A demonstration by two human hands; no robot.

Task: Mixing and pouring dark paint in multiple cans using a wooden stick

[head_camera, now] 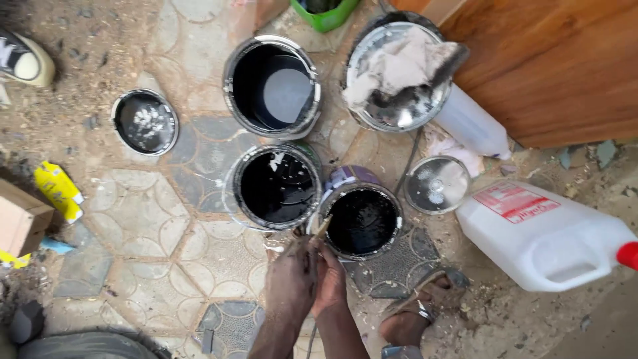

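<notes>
Hands meet at the rim of the open round metal tin of black paint (363, 221) on the paved floor (146, 219): left hand (291, 279) and right hand (330, 282), fingers closed around a thin wooden stick (323, 228). Levering could tip the tin, spilling paint toward the sandalled foot (412, 316).

An outdoor workshop yard, likely for wood finishing. Open paint tins (272, 86) of dark liquid stand on a dusty patterned paved floor (139, 226) mid-frame. A varnished wooden panel (551, 60) fills the upper right, above a white jerrycan (545, 236).

Daylit, dusty patterned stone floor (166, 226) strewn with grit, a brown wooden panel (551, 60) standing at its edge.
</notes>
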